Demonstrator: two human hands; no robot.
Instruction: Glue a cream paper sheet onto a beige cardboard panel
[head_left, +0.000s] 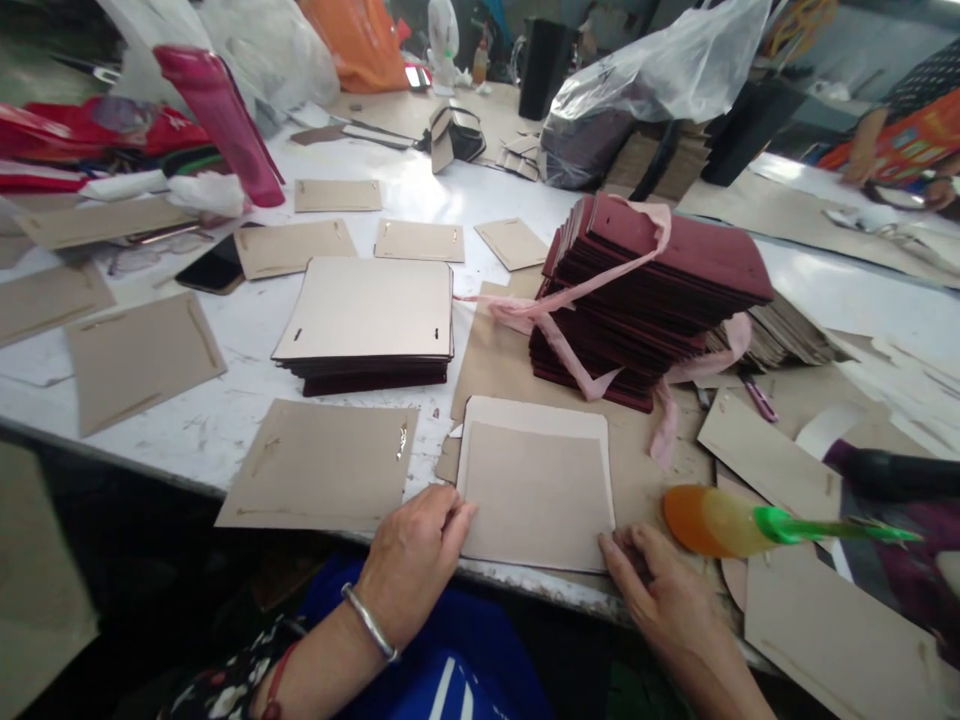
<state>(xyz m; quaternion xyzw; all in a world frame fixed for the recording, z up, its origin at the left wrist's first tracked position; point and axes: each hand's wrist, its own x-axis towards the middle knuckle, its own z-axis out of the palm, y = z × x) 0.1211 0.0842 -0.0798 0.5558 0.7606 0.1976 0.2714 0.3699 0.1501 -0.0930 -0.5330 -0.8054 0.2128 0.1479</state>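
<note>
A white worktable [247,365] spreads out before you, with a clear plastic bag [660,75], an orange bag [352,45] and a pink case [225,125] toward its far side. At the far right, another person's arm [866,145] shows over a further table.

In front of you, at the near edge of the table, lies a pale panel [536,412] with rounded top corners, and a brown card [536,495] lies flat on it, leaving a pale border along the top. Your left hand [416,540] is at the panel's left edge, thumb and forefinger drawn close together; your right hand [664,585] is at the lower right corner, its fingers curled in. You cannot tell from here whether either hand pinches the edge or only rests against it.

Just left of the panel is a larger card [319,465] with shiny smears near its sides. Behind that card stands a low stack [375,305] with a pale top, and to its right a tall dark red stack [675,250] with a pink ribbon [559,300] around it. Beyond your right hand, an orange bottle [712,520] with a green nozzle lies on its side.
</note>
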